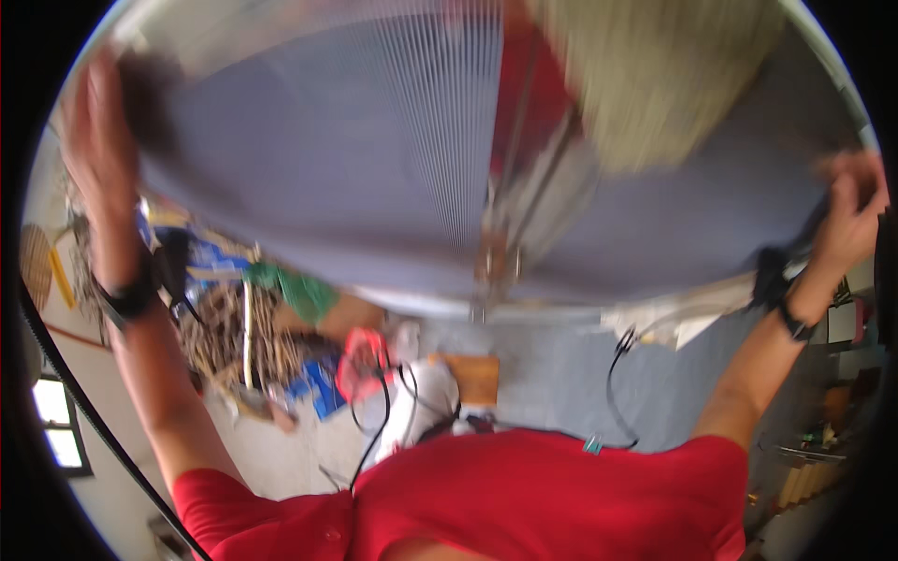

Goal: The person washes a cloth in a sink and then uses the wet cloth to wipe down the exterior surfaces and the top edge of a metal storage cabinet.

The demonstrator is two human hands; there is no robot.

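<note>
Both my arms reach far out to the sides, along a large blue-grey surface (299, 159) smeared by motion. My left hand (103, 140) is at its far left edge, with the fingers pointing up; blur hides whether they grip the edge. Over on the right, my right hand (851, 206) has its fingers curled at the rim; what lies in them does not show. Fine parallel ridges (440, 122) run down the middle of the surface to a metal fitting (491, 262). Above its right half is a blurred tan, bristly mass (655, 84). Each wrist wears a black band.
A pile of brown sticks (238, 337) lies on the floor at left, with a green sheet (295, 290) and blue wrappers beside it. Closer in are a red plastic item (360, 360), a white bag (426, 402) and a wooden board (472, 379). Black cables (379, 430) hang near my body.
</note>
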